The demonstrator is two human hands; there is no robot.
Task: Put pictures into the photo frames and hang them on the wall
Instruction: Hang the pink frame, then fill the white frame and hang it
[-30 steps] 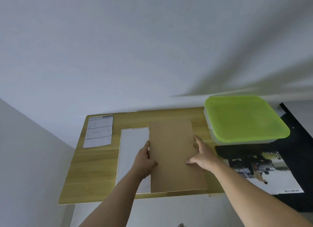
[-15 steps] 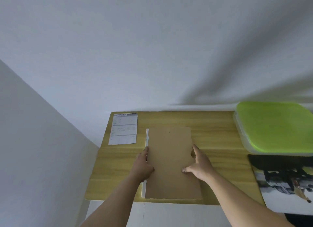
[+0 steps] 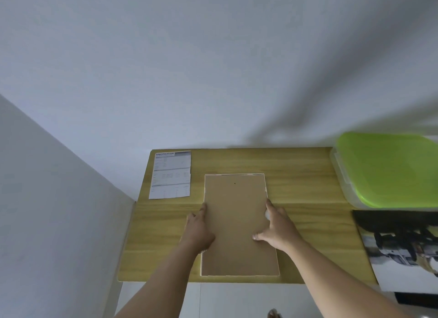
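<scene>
A brown fibreboard backing panel (image 3: 238, 222) lies flat in the middle of the pale wooden desk (image 3: 308, 182), set inside a thin white photo frame (image 3: 204, 187) that shows only as a narrow rim around it. The frame lies face down, its back towards the camera. Its long axis runs away from the person, from the near desk edge towards the wall, and a small dark dot sits near the far short end.

The left hand (image 3: 198, 230) rests at the left long edge with fingers loosely extended, pressing against the side rather than closed round anything. The right hand (image 3: 278, 230) lies spread on the right side of the panel, thumb on the board and fingers over the edge, also holding nothing.

The step in hand seems to be seating the backing. To do it well, press evenly along both long edges, working from the middle to the corners, so the panel drops flush and does not bow. Keep the frame square on the desk while pressing.

A printed white specification sheet (image 3: 171, 175) lies at the far left, well apart. A lime-green lidded plastic box (image 3: 388, 170) and a glossy printed photograph (image 3: 403, 251) lie to the right.
</scene>
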